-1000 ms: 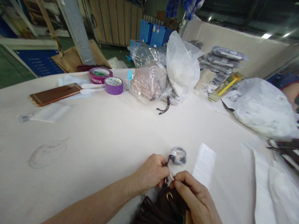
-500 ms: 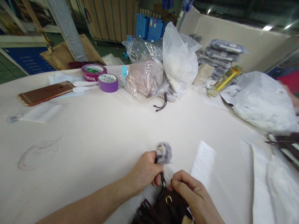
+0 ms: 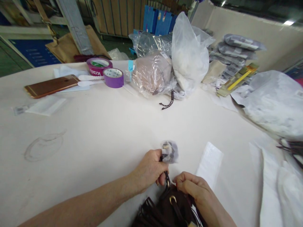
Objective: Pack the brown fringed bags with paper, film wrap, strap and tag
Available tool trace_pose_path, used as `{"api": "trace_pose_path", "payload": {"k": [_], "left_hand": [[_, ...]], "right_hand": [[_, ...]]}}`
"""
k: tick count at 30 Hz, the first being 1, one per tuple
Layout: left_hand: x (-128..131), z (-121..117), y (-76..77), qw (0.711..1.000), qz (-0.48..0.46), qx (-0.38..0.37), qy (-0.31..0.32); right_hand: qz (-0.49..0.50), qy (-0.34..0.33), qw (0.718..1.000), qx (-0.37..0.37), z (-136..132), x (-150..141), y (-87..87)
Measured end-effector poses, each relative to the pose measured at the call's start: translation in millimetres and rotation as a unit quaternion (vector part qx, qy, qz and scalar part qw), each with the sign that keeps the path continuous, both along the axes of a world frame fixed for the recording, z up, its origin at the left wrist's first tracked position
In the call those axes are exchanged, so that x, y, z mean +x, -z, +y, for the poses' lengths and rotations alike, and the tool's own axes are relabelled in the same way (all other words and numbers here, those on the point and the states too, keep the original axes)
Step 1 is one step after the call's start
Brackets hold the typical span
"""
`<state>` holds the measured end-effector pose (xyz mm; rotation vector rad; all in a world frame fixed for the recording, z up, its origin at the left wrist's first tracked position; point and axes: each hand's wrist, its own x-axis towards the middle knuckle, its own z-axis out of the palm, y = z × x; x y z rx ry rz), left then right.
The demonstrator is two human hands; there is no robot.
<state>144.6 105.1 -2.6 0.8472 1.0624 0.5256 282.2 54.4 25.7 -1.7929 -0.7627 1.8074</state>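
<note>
A dark brown bag [image 3: 163,206] with a fringe and a gold eyelet lies at the bottom edge of the view, partly cut off. My left hand [image 3: 150,167] is closed around its dark strap [image 3: 168,179], just above the bag. Past my thumb sticks out an end bundled in clear, cloudy plastic [image 3: 170,152]. My right hand [image 3: 196,190] is closed in a pinch at the bag's top edge. A thin white string [image 3: 172,182] runs from its fingertips toward the strap.
A white paper strip [image 3: 210,162] lies right of my hands, with white sheets [image 3: 272,189] farther right. Along the back are a phone [image 3: 52,85], purple tape rolls [image 3: 113,78], a plastic-wrapped bag [image 3: 152,72], a white plastic bag [image 3: 189,56] and stacked packets [image 3: 239,47].
The view has shifted slightly, so the table things sit higher and more to the right. Both hands keep their holds on the strap and the string, with little movement.
</note>
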Motion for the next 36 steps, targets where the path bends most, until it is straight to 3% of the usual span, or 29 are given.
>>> {"api": "trace_pose_path", "payload": {"k": [8, 27, 36], "left_hand": [[0, -1, 1.9, 1.0, -0.015, 0.002, 0.004], [-2, -1, 7.0, 1.0, -0.025, 0.011, 0.014], [-1, -1, 9.2, 1.0, -0.019, 0.013, 0.013]], "right_hand": [[0.062, 0.006, 0.998, -0.016, 7, 2, 0.2], [0.125, -0.105, 0.986, -0.023, 22, 13, 5.5], [0.062, -0.105, 0.992, -0.018, 20, 7, 4.3]]}}
